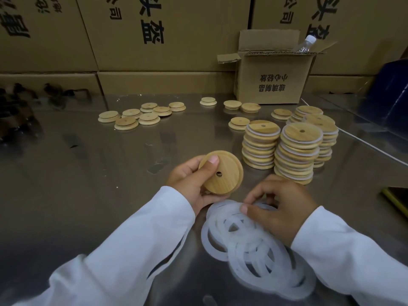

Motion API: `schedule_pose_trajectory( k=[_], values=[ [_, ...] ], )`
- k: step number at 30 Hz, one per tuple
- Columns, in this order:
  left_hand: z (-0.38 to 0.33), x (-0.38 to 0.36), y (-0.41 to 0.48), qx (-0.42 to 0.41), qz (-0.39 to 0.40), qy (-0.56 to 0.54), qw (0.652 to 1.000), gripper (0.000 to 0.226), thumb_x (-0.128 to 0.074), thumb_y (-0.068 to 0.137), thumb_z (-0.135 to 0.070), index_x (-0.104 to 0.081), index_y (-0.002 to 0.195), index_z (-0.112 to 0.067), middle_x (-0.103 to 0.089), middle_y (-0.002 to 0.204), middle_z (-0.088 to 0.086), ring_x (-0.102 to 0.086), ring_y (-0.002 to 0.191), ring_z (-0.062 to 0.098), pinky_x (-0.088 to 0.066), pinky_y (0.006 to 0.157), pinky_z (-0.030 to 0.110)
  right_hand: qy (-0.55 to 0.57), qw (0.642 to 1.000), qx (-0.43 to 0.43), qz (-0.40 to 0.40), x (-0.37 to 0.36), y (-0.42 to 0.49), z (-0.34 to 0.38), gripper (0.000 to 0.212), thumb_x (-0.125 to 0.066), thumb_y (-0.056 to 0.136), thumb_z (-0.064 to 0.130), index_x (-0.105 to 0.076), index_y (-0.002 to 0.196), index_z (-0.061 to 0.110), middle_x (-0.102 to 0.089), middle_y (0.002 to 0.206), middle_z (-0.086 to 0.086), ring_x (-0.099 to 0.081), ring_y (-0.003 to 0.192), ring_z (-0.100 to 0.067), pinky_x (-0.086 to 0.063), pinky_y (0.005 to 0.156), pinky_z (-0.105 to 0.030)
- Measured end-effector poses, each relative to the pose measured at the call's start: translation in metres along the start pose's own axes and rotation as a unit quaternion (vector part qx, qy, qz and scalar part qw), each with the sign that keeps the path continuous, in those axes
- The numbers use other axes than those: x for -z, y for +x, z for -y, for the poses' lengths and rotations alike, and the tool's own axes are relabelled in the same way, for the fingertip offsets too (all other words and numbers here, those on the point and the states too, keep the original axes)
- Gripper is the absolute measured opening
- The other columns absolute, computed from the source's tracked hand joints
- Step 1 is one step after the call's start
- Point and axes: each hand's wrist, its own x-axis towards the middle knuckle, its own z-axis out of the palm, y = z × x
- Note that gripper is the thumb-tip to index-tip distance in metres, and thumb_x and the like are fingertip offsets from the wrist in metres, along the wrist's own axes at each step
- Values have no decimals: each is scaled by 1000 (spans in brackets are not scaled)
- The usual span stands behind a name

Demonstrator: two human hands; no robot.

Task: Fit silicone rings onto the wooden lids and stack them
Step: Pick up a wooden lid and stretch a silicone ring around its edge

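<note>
holding a round wooden lid [223, 173] just above the counter [88, 173], the left hand [189, 180] grips it tilted, face toward the camera. thumb pressed flat on the smooth pale wood near the top edge, other fingers curled round behind the rim. lid is a stepped disc, a narrower raised circle on a wider base, small round hole near the middle, faint grain visible, no ring on it.

right hand [280, 206] sits just beside it, lower right, on a loose heap of silicone rings [254, 246]. fingers bent down, thumb and fingertips pinching at the top ring of the heap. rings are flat, thin, milky translucent white, overlapping each other on the counter close to the person. both arms in white sleeves.

behind the right hand, three stacks of lids [261, 144], each lid with a white ring showing as a band under its rim; two stacks in front side by side, one behind on the right. stacks lean a little, edges uneven.

further back, loose lids [136, 115] without rings lie flat, a cluster on the left, a few more scattered toward the right. counter is shiny metal, reflective, scuffed.

small open cardboard box [271, 78] at the back right, flaps up, printed characters on its front, a clear plastic bottle [305, 44] with a white cap sticking out of it. large brown cartons [154, 40] with black print wall off the back.
</note>
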Motion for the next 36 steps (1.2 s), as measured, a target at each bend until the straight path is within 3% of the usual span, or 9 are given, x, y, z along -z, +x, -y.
schedule_pose_trajectory(
  k=[3, 5, 9, 14, 17, 20, 23, 30, 36],
  values=[
    [0, -1, -2, 8, -10, -23, 1000, 31, -62, 67, -26, -68, 92, -8, -70, 89, 12, -67, 87, 28, -58, 65, 43, 55, 998, 21, -17, 2, 0, 1, 17, -76, 67, 23, -64, 59, 33, -61, 74, 5, -55, 72, -8, -46, 68, -23],
    [-1, -2, -4, 19, -17, -42, 999, 22, -62, 73, -23, -69, 88, -8, -72, 81, 11, -70, 76, 25, -58, 57, 41, 151, 988, 38, -2, 6, 1, 5, 9, -77, 64, 28, -69, 61, 27, -67, 70, -1, -60, 69, -14, -51, 66, -27],
    [-6, -6, -5, 82, -20, -74, 994, 30, -58, 84, -18, -61, 108, 0, -67, 93, 23, -69, 72, 30, -58, 54, 42, 327, 943, 52, 5, 9, 1, 14, 17, -72, 52, 32, -72, 63, 19, -68, 64, -3, -61, 59, -12, -52, 59, -20],
    [-3, -10, -7, 166, 16, -57, 984, 45, -51, 87, -38, -57, 112, 0, -66, 100, 19, -66, 82, 31, -58, 54, 43, 407, 910, -42, -64, 11, 4, 14, 11, -70, 49, 24, -70, 56, 16, -64, 53, -5, -58, 48, -10, -50, 50, -17],
    [-2, -12, -8, 181, 42, -24, 982, 52, -49, 82, -48, -58, 108, -5, -66, 99, 17, -66, 84, 31, -58, 55, 42, 419, 900, -84, -81, 13, 3, 15, 2, -70, 53, 20, -71, 54, 19, -65, 51, -2, -57, 45, -7, -49, 47, -16],
    [0, -14, -11, 156, 55, 15, 986, 52, -60, 67, -41, -62, 103, -3, -68, 97, 19, -67, 86, 32, -58, 58, 43, 395, 905, -116, -108, 14, 3, 12, 21, -70, 69, 7, -71, 52, 19, -64, 49, 1, -56, 42, -4, -45, 44, -13],
    [4, -15, -14, 122, 76, 39, 989, 24, -57, 84, -18, -63, 101, -2, -66, 99, 21, -65, 92, 35, -58, 66, 43, 375, 909, -134, -119, 15, 3, 11, 23, -70, 72, 7, -70, 52, 18, -65, 51, 0, -58, 45, -6, -47, 47, -13],
    [6, -19, -16, 84, 81, 56, 992, 20, -46, 92, -13, -61, 102, -3, -63, 108, 25, -62, 97, 36, -55, 69, 42, 328, 929, -115, -130, 14, 0, 16, 13, -68, 76, 11, -68, 65, 18, -63, 49, 4, -56, 45, 0, -46, 48, -9],
    [5, -18, -18, 42, 86, 82, 992, 19, -44, 93, -13, -62, 94, -9, -66, 89, 15, -65, 83, 27, -56, 68, 39, 290, 942, -96, -141, 11, 0, 14, 14, -67, 76, 16, -68, 63, 23, -64, 52, 4, -57, 50, -2, -49, 56, -11]
  ],
)
